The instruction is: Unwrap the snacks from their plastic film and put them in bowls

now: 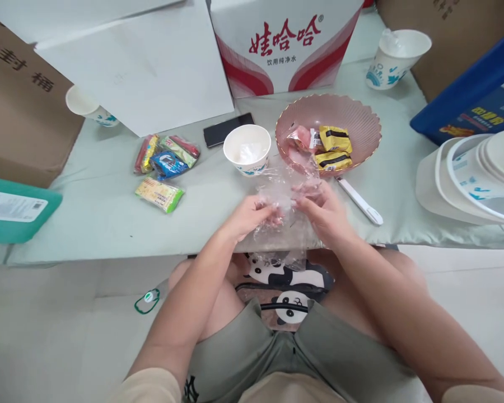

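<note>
Fingers, left hand (252,215): thumb and forefinger pinched together on crumpled clear plastic film (285,229). Fingers, right hand (322,211): likewise nearly closed on the same film, tips partly veiled by it. Film: between both hands, lower part hanging past the table edge.

Just beyond the fingers: one paper cup (231,148), white; one pink fluted bowl (355,117), gilt-rimmed, holding yellow packets (335,139) and a pink wrapped item (300,137). Right of them: one slim white-handled implement (360,201). Left of them: assorted snack packets (168,163). Farther beyond: one black smartphone (227,130); one Wahaha water carton (285,39), red and white, walling off the space behind cup and bowl.
</note>
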